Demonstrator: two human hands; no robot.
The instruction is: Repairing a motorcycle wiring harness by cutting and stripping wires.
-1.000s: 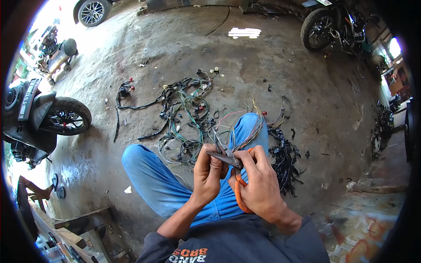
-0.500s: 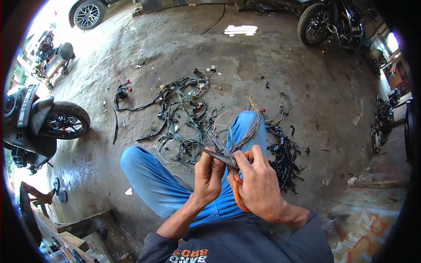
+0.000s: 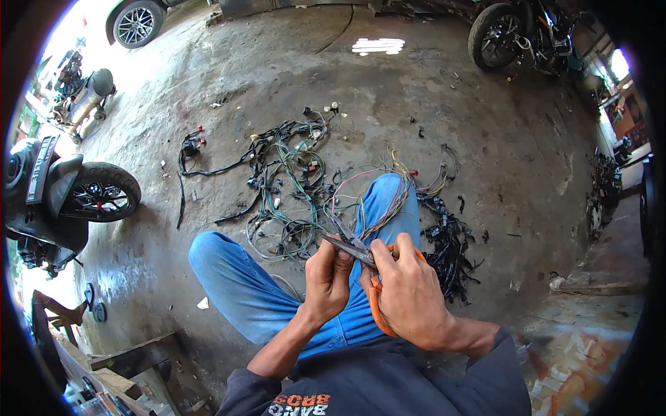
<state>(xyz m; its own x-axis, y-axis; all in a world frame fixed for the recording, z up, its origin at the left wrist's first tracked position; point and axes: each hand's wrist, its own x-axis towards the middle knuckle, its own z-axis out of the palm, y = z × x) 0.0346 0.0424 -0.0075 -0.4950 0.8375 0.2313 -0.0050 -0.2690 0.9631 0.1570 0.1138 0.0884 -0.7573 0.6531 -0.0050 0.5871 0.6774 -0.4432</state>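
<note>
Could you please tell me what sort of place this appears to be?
Probably a vehicle repair workshop: a motorcycle stands at upper right, a black two-wheeler at left, and a tangle of wiring lies on the stained floor.

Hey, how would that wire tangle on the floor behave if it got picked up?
The wire tangle would probably sag, since its thin strands lie in loose loops. Its thicker black stretches may flex less, as some lie fairly straight. Lifting one end would likely drag other parts, as the loops cross.
</note>
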